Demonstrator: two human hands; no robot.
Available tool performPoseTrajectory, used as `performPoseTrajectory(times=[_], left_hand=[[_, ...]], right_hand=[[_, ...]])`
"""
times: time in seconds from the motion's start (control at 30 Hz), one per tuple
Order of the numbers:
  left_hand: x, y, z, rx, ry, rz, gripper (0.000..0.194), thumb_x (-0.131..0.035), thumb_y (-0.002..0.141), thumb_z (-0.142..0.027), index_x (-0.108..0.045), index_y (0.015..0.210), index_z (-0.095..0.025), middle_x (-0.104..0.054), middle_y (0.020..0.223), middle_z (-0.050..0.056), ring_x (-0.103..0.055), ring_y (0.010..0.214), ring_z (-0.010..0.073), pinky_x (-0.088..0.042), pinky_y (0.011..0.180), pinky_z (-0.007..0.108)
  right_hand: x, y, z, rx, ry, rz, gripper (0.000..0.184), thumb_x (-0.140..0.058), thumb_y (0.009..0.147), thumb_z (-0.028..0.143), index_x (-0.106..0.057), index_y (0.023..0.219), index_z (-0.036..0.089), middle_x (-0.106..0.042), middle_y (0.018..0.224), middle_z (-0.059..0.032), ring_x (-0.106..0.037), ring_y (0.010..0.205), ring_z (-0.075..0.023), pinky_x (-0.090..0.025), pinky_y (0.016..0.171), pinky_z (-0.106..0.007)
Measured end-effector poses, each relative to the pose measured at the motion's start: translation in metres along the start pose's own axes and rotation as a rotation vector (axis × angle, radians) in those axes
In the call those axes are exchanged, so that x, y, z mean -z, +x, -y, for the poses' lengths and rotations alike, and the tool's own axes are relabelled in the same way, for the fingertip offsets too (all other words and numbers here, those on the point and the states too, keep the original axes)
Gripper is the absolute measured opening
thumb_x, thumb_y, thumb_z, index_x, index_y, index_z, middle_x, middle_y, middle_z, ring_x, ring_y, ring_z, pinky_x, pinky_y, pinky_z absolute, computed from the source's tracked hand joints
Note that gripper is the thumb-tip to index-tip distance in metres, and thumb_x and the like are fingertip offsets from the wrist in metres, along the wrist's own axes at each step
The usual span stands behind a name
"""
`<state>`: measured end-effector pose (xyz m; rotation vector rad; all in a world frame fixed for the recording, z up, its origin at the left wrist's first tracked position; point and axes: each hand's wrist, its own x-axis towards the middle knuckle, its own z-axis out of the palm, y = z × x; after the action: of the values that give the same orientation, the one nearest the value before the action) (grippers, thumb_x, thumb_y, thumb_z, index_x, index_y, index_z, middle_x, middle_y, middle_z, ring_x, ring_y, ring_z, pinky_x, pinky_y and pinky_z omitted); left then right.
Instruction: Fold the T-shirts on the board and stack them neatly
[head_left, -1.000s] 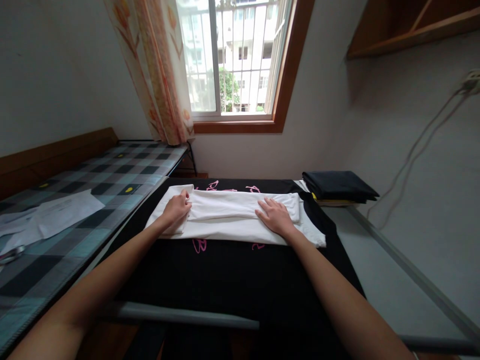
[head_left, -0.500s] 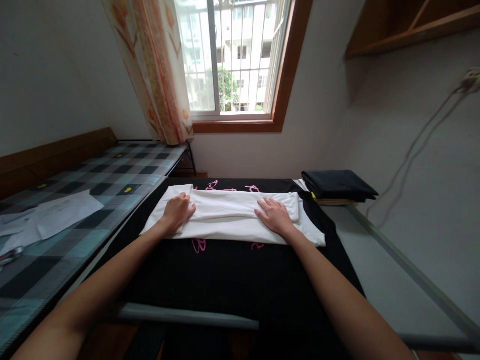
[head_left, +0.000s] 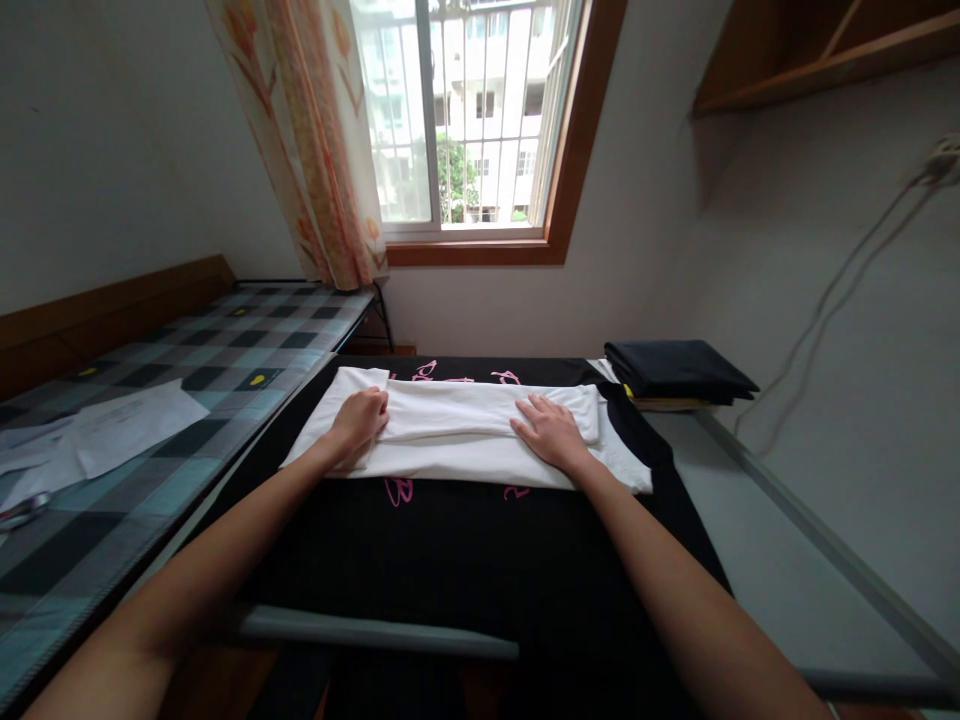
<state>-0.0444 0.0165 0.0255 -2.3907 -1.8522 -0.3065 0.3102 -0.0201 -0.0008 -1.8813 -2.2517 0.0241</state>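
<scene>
A white garment (head_left: 465, 435), folded into a long strip, lies across a black cloth with pink marks (head_left: 465, 560) on the table. My left hand (head_left: 357, 424) is curled at the strip's left end, its fingers closed on a fold of the white fabric. My right hand (head_left: 551, 432) lies flat on the right part of the strip with fingers spread.
A folded dark garment (head_left: 675, 370) sits on a thin stack at the table's far right. To the left is a bed with a checked cover (head_left: 225, 350) and white papers (head_left: 112, 425). A window and curtain (head_left: 315, 140) are ahead. A cable (head_left: 832, 300) hangs on the right wall.
My left hand's fingers have curled tighter on the fabric at the left end, which has shifted slightly. My right hand has stayed in place.
</scene>
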Motion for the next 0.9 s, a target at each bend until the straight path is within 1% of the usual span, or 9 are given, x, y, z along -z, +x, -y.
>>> performPoseTrajectory(times=[0.07, 0.17, 0.23, 0.33, 0.5, 0.6, 0.73, 0.8, 0.9], left_hand=[[-0.004, 0.002, 0.005, 0.063, -0.137, 0.01, 0.007, -0.056, 0.076, -0.018, -0.062, 0.079, -0.016, -0.066, 0.077, 0.007, -0.063, 0.073, 0.0201, -0.043, 0.069, 0.028], [-0.009, 0.007, 0.015, 0.143, -0.343, 0.003, 0.024, -0.059, 0.073, -0.02, -0.059, 0.096, -0.017, -0.066, 0.072, 0.002, -0.062, 0.065, 0.0169, -0.042, 0.061, 0.025], [-0.01, 0.009, 0.02, 0.161, -0.385, 0.003, 0.029, -0.059, 0.071, -0.02, -0.057, 0.101, -0.017, -0.066, 0.073, 0.001, -0.062, 0.064, 0.0164, -0.041, 0.058, 0.024], [-0.009, 0.012, 0.017, 0.186, -0.289, 0.029, 0.027, -0.059, 0.072, -0.021, -0.06, 0.099, -0.017, -0.068, 0.076, 0.005, -0.064, 0.071, 0.019, -0.042, 0.061, 0.025], [-0.001, 0.012, 0.001, 0.243, -0.01, 0.093, 0.019, -0.058, 0.076, -0.025, -0.067, 0.089, -0.015, -0.069, 0.089, 0.014, -0.065, 0.085, 0.0253, -0.042, 0.067, 0.027], [0.002, 0.012, 0.0, 0.194, 0.028, 0.103, 0.014, -0.057, 0.076, -0.022, -0.068, 0.08, -0.015, -0.069, 0.082, 0.012, -0.065, 0.08, 0.0232, -0.041, 0.066, 0.026], [0.006, 0.013, 0.014, 0.039, -0.092, 0.118, 0.01, -0.06, 0.073, -0.021, -0.067, 0.07, -0.015, -0.068, 0.073, 0.007, -0.062, 0.07, 0.0185, -0.04, 0.064, 0.025], [0.007, 0.014, 0.019, 0.003, -0.163, 0.115, 0.011, -0.061, 0.073, -0.023, -0.068, 0.073, -0.015, -0.068, 0.073, 0.006, -0.062, 0.069, 0.0173, -0.041, 0.065, 0.025], [0.004, 0.011, 0.018, 0.016, -0.229, 0.114, 0.021, -0.061, 0.072, -0.023, -0.071, 0.089, -0.015, -0.07, 0.079, 0.005, -0.064, 0.073, 0.018, -0.043, 0.068, 0.025]], right_hand=[[0.001, 0.0, 0.001, 0.001, -0.004, -0.001, 0.056, -0.035, 0.097, 0.051, -0.049, 0.142, 0.022, -0.04, 0.152, -0.0113, -0.034, 0.14, -0.0292, -0.024, 0.112, -0.047], [0.002, -0.001, 0.001, -0.002, -0.012, 0.002, 0.055, -0.035, 0.097, 0.051, -0.049, 0.142, 0.022, -0.039, 0.153, -0.0113, -0.034, 0.14, -0.0299, -0.025, 0.112, -0.048], [0.003, -0.001, 0.002, -0.003, -0.014, 0.003, 0.055, -0.036, 0.097, 0.051, -0.049, 0.142, 0.022, -0.039, 0.153, -0.0114, -0.034, 0.14, -0.0304, -0.025, 0.112, -0.048], [0.003, -0.001, 0.002, -0.002, -0.014, 0.007, 0.056, -0.036, 0.097, 0.051, -0.049, 0.142, 0.022, -0.038, 0.153, -0.0114, -0.034, 0.14, -0.0298, -0.025, 0.112, -0.048], [0.002, 0.0, 0.0, 0.0, -0.013, 0.02, 0.056, -0.035, 0.097, 0.051, -0.047, 0.143, 0.022, -0.038, 0.153, -0.0112, -0.032, 0.141, -0.0284, -0.024, 0.112, -0.046], [0.001, 0.0, -0.001, 0.005, -0.011, 0.015, 0.056, -0.034, 0.097, 0.052, -0.048, 0.143, 0.022, -0.038, 0.153, -0.0113, -0.032, 0.141, -0.0286, -0.025, 0.112, -0.046], [-0.002, 0.001, -0.003, 0.009, 0.0, 0.0, 0.056, -0.035, 0.097, 0.052, -0.049, 0.142, 0.022, -0.039, 0.153, -0.0112, -0.033, 0.14, -0.0282, -0.024, 0.112, -0.045], [-0.003, 0.001, -0.003, 0.012, 0.003, -0.009, 0.056, -0.035, 0.096, 0.052, -0.049, 0.142, 0.022, -0.039, 0.152, -0.0111, -0.034, 0.14, -0.028, -0.024, 0.112, -0.045], [-0.003, 0.001, -0.003, 0.013, 0.0, -0.013, 0.056, -0.035, 0.096, 0.052, -0.049, 0.142, 0.022, -0.039, 0.153, -0.0108, -0.034, 0.14, -0.0278, -0.024, 0.112, -0.045]])
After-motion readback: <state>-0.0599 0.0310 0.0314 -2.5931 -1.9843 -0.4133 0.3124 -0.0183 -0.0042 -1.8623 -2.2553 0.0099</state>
